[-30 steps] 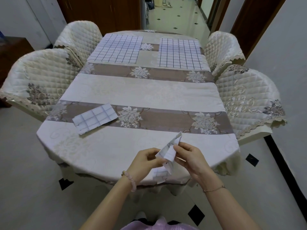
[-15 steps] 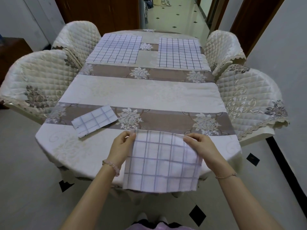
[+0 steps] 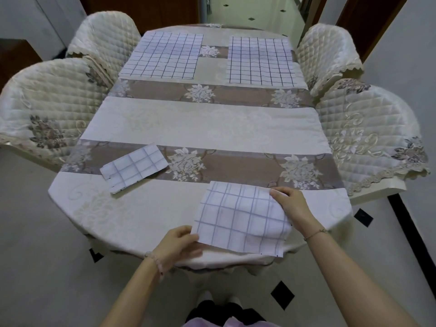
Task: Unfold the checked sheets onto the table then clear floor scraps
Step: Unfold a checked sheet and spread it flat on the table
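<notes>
Cloth: four checked sheets [image 3: 236, 218], four chairs [image 3: 368, 128]

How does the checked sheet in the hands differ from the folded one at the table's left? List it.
The held sheet is opened out; the folded sheet is a smaller strip. The left hand and right hand pinch the held sheet's corners; the folded sheet lies untouched. The held sheet humps up; the folded sheet lies flat. Both are white, gridded.
</notes>
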The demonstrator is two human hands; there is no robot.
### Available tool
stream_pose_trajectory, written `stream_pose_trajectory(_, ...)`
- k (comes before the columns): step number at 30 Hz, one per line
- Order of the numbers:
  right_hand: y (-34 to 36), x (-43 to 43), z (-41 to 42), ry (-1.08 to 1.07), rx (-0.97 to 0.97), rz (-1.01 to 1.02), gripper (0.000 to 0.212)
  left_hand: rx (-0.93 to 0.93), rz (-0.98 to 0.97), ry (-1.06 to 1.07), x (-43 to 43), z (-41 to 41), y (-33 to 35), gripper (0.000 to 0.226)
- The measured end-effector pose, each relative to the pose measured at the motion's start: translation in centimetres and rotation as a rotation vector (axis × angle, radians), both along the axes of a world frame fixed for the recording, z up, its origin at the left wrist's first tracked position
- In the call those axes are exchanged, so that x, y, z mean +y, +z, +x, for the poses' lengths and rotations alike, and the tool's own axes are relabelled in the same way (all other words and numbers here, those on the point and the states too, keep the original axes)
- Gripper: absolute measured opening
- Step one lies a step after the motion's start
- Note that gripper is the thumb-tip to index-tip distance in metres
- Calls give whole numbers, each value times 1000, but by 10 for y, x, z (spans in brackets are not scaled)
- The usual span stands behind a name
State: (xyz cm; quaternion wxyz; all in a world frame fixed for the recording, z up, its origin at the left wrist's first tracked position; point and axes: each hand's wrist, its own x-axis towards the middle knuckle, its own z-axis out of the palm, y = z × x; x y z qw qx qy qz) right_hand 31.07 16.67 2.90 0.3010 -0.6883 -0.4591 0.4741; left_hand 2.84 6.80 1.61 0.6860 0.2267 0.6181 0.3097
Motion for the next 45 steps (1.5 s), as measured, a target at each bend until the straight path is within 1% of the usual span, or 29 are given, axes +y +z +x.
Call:
stream_pose_trajectory(1,-3,0,1,27,-98,-1,23,-6,5,38,-3,3,-1,18)
stream_pose_trajectory(2,-5,-1,1,79,-260,14,30,4,15,76,-5,6,-1,20)
stream_pose_trajectory(3,-4,-4,-2,134,-426,54,36,23,30,110,-7,10,0,20)
stream_pose_trajectory(4,-1,-10,-8,174,-521,121,39,58,47,135,-8,14,2,20)
stream_pose_trajectory(5,3,-19,-17,199,-514,186,39,93,68,161,-7,18,3,18)
stream_pose_trajectory(6,8,-31,-28,221,-434,223,38,118,88,183,-7,22,5,14)
stream_pose_trajectory(8,18,-57,-52,287,-205,236,34,115,112,227,-4,31,10,13)
stream_pose_trajectory(9,23,-69,-63,334,-124,222,33,101,129,233,-2,35,14,16)
stream_pose_trajectory(11,29,-85,-79,394,-22,204,34,87,187,213,2,44,23,27)
stream_pose_trajectory(13,31,-91,-86,356,77,184,32,93,243,192,5,51,33,35)
stream_pose_trajectory(15,32,-92,-88,308,129,189,27,115,284,173,8,56,40,38)
stream_pose_trajectory(19,36,-87,-84,216,135,236,15,97,338,135,12,58,51,30)
stream_pose_trajectory(24,45,-78,-71,183,203,227,17,66,364,135,12,46,60,30)
stream_pose_trajectory(26,48,-71,-63,127,241,233,17,59,368,142,10,37,64,25)
stream_pose_trajectory(29,50,-56,-45,27,248,225,15,80,389,194,10,16,66,14)
stream_pose_trajectory(30,51,-50,-37,-10,269,194,11,73,399,222,11,7,67,14)
stream_pose_trajectory(31,51,-44,-29,-36,289,167,12,60,407,249,12,-3,67,16)
stream_pose_trajectory(33,54,-32,-16,-39,314,137,23,36,420,293,18,-21,70,23)
stream_pose_trajectory(34,58,-28,-10,-21,317,139,22,31,423,315,22,-28,72,25)
stream_pose_trajectory(35,61,-24,-4,-3,320,150,17,34,425,336,26,-35,76,26)
stream_pose_trajectory(36,65,-20,0,6,331,155,11,59,426,355,31,-41,78,25)
stream_pose_trajectory(37,68,-16,5,1,342,152,10,101,428,369,35,-47,80,24)
stream_pose_trajectory(40,67,-1,15,-46,340,129,21,268,445,378,51,-59,79,21)
stream_pose_trajectory(43,57,16,17,-67,213,134,21,443,449,362,71,-68,67,22)
stream_pose_trajectory(45,46,26,15,-53,123,142,20,502,423,342,84,-71,56,19)
